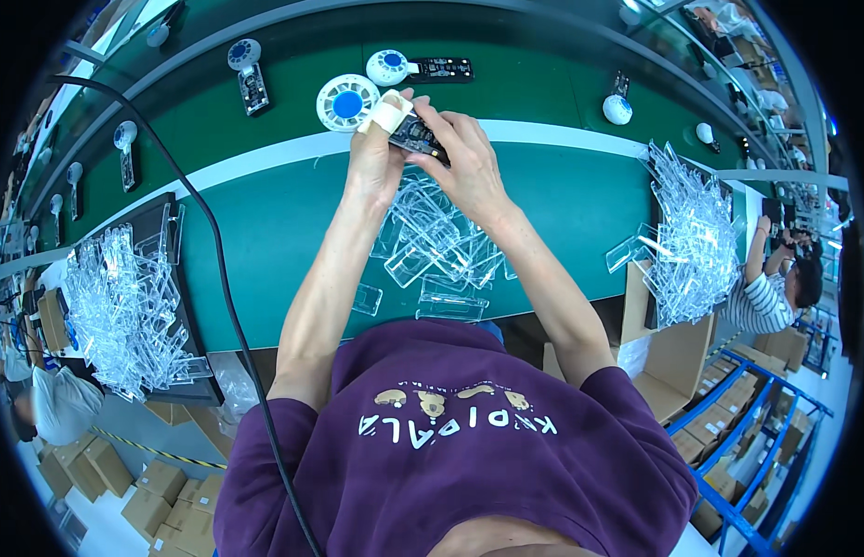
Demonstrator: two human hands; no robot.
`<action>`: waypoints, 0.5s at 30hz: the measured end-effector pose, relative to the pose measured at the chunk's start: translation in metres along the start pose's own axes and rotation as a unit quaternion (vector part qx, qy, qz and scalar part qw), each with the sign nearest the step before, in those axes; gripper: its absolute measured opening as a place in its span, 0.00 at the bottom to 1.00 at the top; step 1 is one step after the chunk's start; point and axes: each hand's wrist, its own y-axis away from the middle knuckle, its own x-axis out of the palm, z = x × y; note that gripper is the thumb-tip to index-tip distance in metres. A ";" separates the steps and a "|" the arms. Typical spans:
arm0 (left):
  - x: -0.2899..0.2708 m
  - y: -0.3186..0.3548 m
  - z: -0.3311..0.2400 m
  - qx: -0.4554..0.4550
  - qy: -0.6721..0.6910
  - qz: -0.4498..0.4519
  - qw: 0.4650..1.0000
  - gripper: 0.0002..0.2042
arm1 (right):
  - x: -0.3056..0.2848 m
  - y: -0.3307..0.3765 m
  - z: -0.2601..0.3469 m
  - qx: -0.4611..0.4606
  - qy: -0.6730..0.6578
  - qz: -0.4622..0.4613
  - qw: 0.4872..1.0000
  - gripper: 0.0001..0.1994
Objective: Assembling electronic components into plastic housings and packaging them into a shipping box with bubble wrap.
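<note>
Both of my hands are raised over the far side of the green work table, close together on a handheld fan. Its round white head with a blue centre [348, 104] points to the left, and its dark open circuit board [418, 137] shows between the hands. My left hand [378, 160] is closed around the fan near its neck; a cream-coloured wrap [388, 114] covers part of the fingers there. My right hand [467, 160] grips the board end with thumb and fingers. Below the hands lies a loose pile of clear plastic cases [441, 227].
On the green belt beyond lie more fans, one just past my hands [441, 70], another at the left [252, 84], another at the right [617, 107]. Heaps of clear cases flank me left [125, 311] and right [690, 241]. A black cable [218, 251] hangs at my left.
</note>
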 end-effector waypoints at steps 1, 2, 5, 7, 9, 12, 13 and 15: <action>0.001 0.003 -0.001 0.017 -0.026 -0.019 0.999 0.23 | -0.001 -0.001 0.003 0.001 -0.003 0.013 1.000 0.26; 0.003 0.004 -0.003 0.033 -0.053 -0.033 0.998 0.22 | 0.000 -0.003 0.005 0.004 -0.001 0.010 1.000 0.26; 0.015 0.015 -0.005 0.083 -0.057 -0.025 0.995 0.20 | 0.016 -0.011 0.000 0.310 -0.374 -0.188 0.854 0.21; 0.023 0.024 -0.002 0.116 -0.066 -0.039 0.990 0.19 | 0.020 -0.014 -0.003 0.373 -0.416 -0.200 0.805 0.20; 0.025 0.029 0.001 0.141 -0.102 -0.042 0.984 0.19 | 0.023 -0.017 -0.005 0.481 -0.494 -0.209 0.693 0.20; 0.028 0.033 0.006 0.179 -0.158 -0.040 0.970 0.19 | 0.029 -0.019 -0.009 0.457 -0.484 -0.249 0.703 0.20; 0.028 0.035 0.006 0.192 -0.181 -0.034 0.964 0.18 | 0.031 -0.018 -0.010 0.444 -0.474 -0.245 0.720 0.21; 0.025 0.029 0.009 0.203 -0.201 -0.048 0.957 0.16 | 0.037 -0.018 -0.015 0.432 -0.464 -0.239 0.735 0.21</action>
